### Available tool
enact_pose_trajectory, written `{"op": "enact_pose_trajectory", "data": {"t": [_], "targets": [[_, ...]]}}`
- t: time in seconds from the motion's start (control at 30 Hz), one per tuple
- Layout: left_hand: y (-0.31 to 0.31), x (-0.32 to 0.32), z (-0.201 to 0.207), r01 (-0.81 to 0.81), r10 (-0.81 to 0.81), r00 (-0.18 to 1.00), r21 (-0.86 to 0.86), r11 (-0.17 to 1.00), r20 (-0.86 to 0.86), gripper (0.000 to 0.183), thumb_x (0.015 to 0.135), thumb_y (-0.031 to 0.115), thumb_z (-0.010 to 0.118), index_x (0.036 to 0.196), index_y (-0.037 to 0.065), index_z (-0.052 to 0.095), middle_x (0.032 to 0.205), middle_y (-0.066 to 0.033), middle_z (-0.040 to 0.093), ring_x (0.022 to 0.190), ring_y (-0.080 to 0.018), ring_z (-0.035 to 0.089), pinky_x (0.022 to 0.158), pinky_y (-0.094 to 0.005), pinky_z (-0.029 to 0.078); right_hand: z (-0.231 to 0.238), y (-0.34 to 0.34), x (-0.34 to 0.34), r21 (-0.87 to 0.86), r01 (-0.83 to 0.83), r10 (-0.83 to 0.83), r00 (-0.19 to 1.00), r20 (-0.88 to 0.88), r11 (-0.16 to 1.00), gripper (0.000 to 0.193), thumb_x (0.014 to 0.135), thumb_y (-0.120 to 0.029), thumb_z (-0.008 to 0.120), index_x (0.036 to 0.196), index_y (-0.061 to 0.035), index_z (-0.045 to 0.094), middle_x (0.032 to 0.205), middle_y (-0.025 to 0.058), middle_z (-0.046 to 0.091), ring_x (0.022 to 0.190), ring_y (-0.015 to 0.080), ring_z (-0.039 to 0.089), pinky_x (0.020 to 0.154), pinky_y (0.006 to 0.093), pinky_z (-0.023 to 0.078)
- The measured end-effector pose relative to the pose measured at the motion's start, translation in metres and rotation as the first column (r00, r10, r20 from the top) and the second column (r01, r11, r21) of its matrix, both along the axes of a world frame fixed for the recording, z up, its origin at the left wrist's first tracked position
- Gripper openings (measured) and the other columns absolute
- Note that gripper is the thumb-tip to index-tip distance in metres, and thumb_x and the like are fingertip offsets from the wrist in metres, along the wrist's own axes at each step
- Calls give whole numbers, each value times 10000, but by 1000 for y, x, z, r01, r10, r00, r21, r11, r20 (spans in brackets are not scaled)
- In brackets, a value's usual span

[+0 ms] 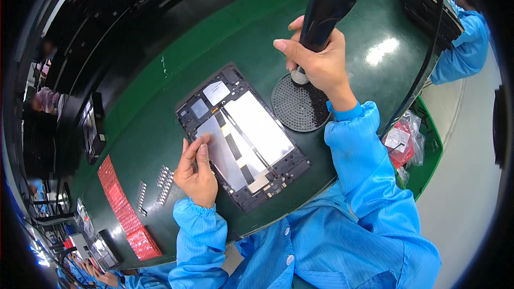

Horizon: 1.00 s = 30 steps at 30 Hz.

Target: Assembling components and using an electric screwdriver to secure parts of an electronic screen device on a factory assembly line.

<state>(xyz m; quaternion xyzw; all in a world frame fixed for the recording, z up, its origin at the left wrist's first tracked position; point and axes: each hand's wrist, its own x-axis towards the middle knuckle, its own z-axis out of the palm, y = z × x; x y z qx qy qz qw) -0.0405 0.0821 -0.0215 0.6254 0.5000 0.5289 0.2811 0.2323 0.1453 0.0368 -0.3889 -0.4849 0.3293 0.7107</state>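
My right hand (324, 64) grips a black handheld tool (329, 8), which looks like an electric screwdriver. Its lower end is over the far rim of a round dark tray (292, 108) dotted with small holes; loose dark screws (317, 109) lie along the tray's right side. My left hand (199, 174) is at the left edge of an uncovered tablet (276, 174), thumb and index slightly apart, fingertips by a long grey panel (220, 152). The tablet lies slanted on the table, with a bright silver plate (258, 126) on its right half.
A strip of red bubble wrap (120, 200) and two rows of small parts (165, 184) lie left on the green table (144, 112). A green bin (428, 166) with bagged items stands right. A black cable (431, 48) hangs there. Co-workers in blue sleeves (463, 51) appear far right and lower left.
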Motion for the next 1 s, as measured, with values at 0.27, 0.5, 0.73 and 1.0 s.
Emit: {"op": "enact_pose_trajectory", "data": {"t": [0.27, 0.5, 0.73, 1.0], "targets": [[-1, -15, 9, -95, 97, 995, -47, 994, 32, 153, 836, -6, 653, 986, -38, 645, 935, -70, 609, 857, -141, 579, 817, -270, 466, -5, 2, -5, 13, 6, -6, 999, 51, 1000, 298, 716, -37, 783, 911, -7, 560, 611, 16, 592, 482, 80, 544, 436, 223, 424], [-1, -49, 8, -30, 102, 970, -311, 950, 220, 153, 831, 22, 672, 964, -49, 642, 833, -75, 667, 712, -129, 640, 658, -226, 515, 8, -14, 1, 46, 144, -148, 984, 97, 989, 302, 754, -46, 753, 1008, -13, 592, 618, 3, 592, 509, 70, 541, 466, 204, 390], [-9, -43, 19, 108, 49, 953, -486, 867, 299, 130, 832, 67, 688, 920, -23, 659, 751, -49, 659, 633, -88, 604, 556, -211, 464, 7, -11, -4, 97, 69, -74, 996, 50, 993, 303, 763, 8, 718, 1019, 30, 557, 613, 45, 583, 511, 120, 549, 504, 242, 422], [10, -27, 8, -19, 86, 981, -356, 934, 172, 125, 814, 51, 695, 880, -50, 665, 882, -49, 596, 670, -91, 604, 568, -209, 489, 12, -16, -11, 124, 50, -55, 998, 34, 991, 312, 766, 11, 714, 1029, 30, 547, 626, 57, 578, 507, 138, 553, 506, 261, 442]]}}
